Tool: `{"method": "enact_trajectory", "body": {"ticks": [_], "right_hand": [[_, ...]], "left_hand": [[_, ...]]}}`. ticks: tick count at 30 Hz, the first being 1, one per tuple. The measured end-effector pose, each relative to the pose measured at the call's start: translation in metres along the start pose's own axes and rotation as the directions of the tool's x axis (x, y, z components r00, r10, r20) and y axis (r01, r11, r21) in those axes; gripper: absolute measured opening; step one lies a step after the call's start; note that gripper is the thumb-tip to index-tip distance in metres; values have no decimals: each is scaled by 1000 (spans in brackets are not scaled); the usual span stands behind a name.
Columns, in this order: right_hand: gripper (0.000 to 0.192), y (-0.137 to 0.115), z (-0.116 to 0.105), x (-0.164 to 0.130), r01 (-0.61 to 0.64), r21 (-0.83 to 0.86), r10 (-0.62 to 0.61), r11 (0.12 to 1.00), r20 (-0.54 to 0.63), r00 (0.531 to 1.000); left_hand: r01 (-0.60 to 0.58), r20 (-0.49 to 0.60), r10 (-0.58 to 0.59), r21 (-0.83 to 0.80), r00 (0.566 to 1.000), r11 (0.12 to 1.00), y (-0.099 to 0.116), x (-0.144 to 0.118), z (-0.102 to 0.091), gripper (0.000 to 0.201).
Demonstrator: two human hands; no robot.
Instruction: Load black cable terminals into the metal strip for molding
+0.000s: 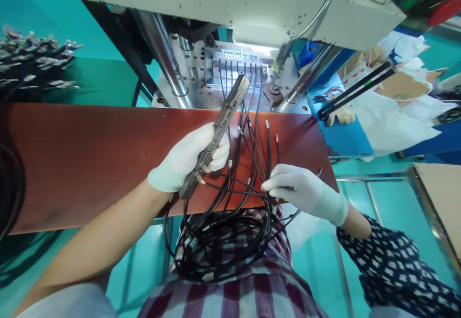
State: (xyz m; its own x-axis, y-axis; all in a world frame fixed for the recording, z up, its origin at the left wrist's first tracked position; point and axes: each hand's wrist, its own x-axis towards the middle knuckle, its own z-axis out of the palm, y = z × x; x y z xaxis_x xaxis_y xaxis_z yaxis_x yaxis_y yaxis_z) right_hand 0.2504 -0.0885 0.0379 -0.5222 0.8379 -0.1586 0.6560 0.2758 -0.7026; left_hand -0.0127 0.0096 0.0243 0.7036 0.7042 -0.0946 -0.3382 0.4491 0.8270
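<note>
My left hand (pixel 190 157), in a white glove, grips a worn grey bar tool (pixel 219 128) that points up and away toward the mold block (pixel 236 66) under the press. My right hand (pixel 300 188), also gloved, pinches several black cables (pixel 252 164) on the reddish-brown board (pixel 90 154). The cables have small metal ends; some run up into the slots of the mold block. Their slack hangs in a coiled bundle (pixel 223 246) over my lap.
The press head (pixel 234 1) overhangs the mold, with steel columns (pixel 162 49) on both sides. A heap of finished cable ends (pixel 36 63) lies at the left. White bags and cardboard (pixel 392 97) sit at the right, with a red button (pixel 444 10) above.
</note>
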Motion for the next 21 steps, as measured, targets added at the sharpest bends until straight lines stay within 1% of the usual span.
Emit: {"method": "enact_trajectory", "body": {"ticks": [4,7,9,12,13,14,15,16,17,18,19,20,21], "right_hand": [[26,-3,1,5,39,-83,-22,996,188,982],[26,-8,-2,11,8,-139,32,990,284,958],[25,-12,-5,16,-43,-80,68,996,346,936],[27,-18,-9,21,-169,82,112,982,466,878],[26,-19,-9,22,-222,123,136,967,489,862],[26,-19,-9,22,-274,159,166,949,486,858],[25,-19,-8,22,-318,200,202,927,446,872],[26,-19,-8,21,-349,249,245,904,367,897],[27,-19,-8,21,-362,303,291,881,257,922],[29,-19,-8,21,-357,355,333,864,130,934],[31,-19,-8,22,-333,395,362,856,-1,932],[32,-20,-9,23,-298,421,378,857,-118,918],[32,-22,-10,25,-268,441,384,857,-199,902]], "left_hand": [[15,24,-15,1,1000,1000,2,-1,3,47],[20,20,-20,11,1000,1000,2,-2,3,46],[24,30,-24,15,999,1000,2,-3,3,46],[22,26,-23,12,999,1000,3,-3,3,46],[20,15,-21,12,1000,1000,4,-3,3,47],[20,6,-20,13,1000,1000,4,-3,2,47],[20,1,-20,14,1000,1000,4,-3,2,48],[21,5,-21,15,1000,1000,4,-3,1,47],[21,17,-21,14,1000,1000,3,-2,0,46],[19,31,-19,16,999,1000,2,-2,-1,44],[13,47,-14,24,999,1000,0,-2,-2,42],[3,59,-5,39,998,999,-2,-1,-3,39],[-8,67,4,62,998,998,-4,-1,-3,37]]}}
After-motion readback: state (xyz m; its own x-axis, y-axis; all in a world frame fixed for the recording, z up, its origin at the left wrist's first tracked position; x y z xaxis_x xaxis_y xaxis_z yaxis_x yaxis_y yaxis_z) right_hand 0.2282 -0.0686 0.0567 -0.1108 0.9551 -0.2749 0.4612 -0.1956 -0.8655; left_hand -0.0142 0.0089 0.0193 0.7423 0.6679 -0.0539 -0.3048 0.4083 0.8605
